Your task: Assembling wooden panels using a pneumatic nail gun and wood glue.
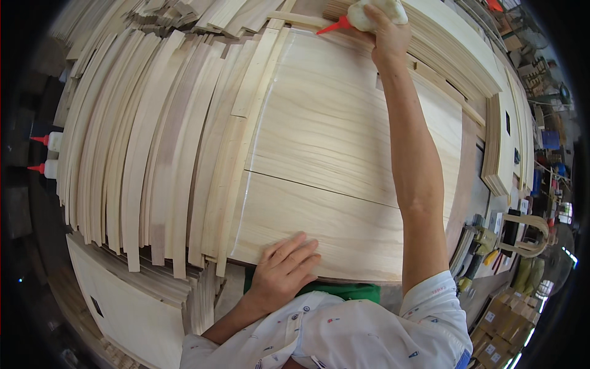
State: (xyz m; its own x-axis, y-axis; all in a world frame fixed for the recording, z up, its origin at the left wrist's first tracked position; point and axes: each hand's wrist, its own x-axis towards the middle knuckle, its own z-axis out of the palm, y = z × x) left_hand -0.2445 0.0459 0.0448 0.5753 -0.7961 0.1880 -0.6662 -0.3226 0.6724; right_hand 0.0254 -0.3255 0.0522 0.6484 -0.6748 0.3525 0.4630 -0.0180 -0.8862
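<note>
My right hand [391,43] reaches to the far side, its fingers wrapped round a pale glue bottle [373,13]. The bottle lies tilted, its red nozzle [334,26] pointing left and down near the far edge of a light wooden board [326,117]. A second board [332,227] lies nearer to me, with a thin dark seam between the two. A white line of glue [244,200] runs along their left edges, beside a narrow wooden strip [246,138]. My left hand [286,264] rests flat on the near board's front edge, fingers stretched out and holding nothing.
Many loose wooden slats [147,141] lie side by side on the left. Two more red-tipped bottles [51,168] are at the far left. Panels are stacked at the back right [455,43] and front left [129,295]. Tools [488,246] and cardboard boxes [507,320] sit at right.
</note>
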